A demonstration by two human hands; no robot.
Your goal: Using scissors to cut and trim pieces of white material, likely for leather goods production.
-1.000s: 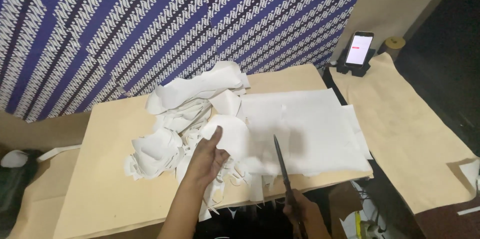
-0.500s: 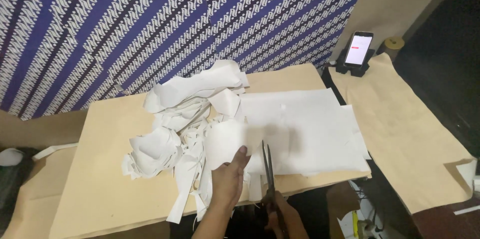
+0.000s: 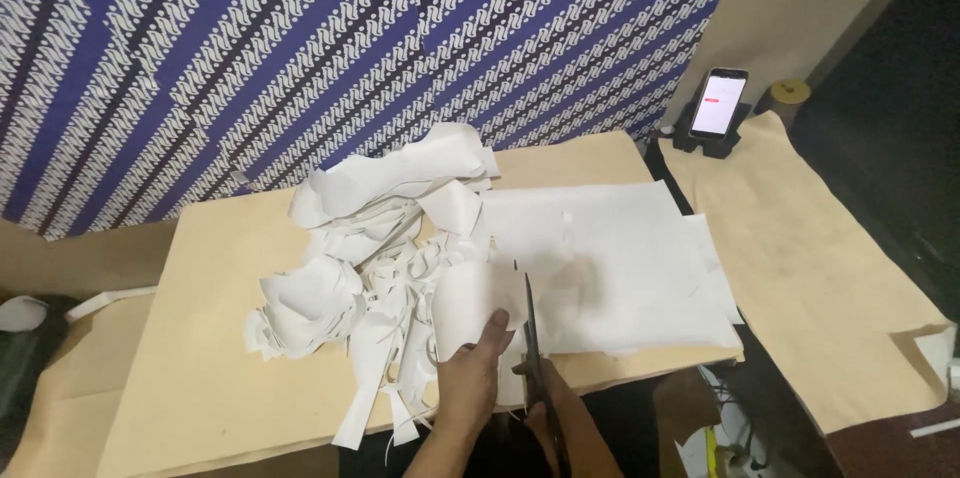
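White sheet: a curled piece of paper (image 3: 470, 303) is pinched in the left hand (image 3: 468, 378), thumb on top near its lower right corner, the other fingers hidden underneath; its free end curls up and away from the person.
Scissors: dark scissors (image 3: 531, 338) lie with their long axis running almost straight away from the person, tips pointing to the far edge of the table (image 3: 200, 358), just right of the held sheet.
Blades: they look nearly together, edge touching the sheet's right side; I cannot tell whether paper sits between them.
Right hand: the right hand (image 3: 555, 418) is wrapped around the scissor handles at the near table edge; the fingers are dark and partly cut off, so their exact set is unclear.
Place: sheet and scissors sit over the near middle of the tan table top.
Stack: a flat stack of white sheets (image 3: 620, 268) lies just right of the blades, under and beyond the tips.
Scraps: a heap of curled white offcuts (image 3: 370, 248) crowds the left side, touching the held sheet.
Behind: blue-and-white patterned cloth (image 3: 350, 48) hangs along the far side.
Right side: a lit phone (image 3: 720, 103) stands on a dark holder, well apart, beside brown paper (image 3: 810, 258) spread on the neighbouring surface.
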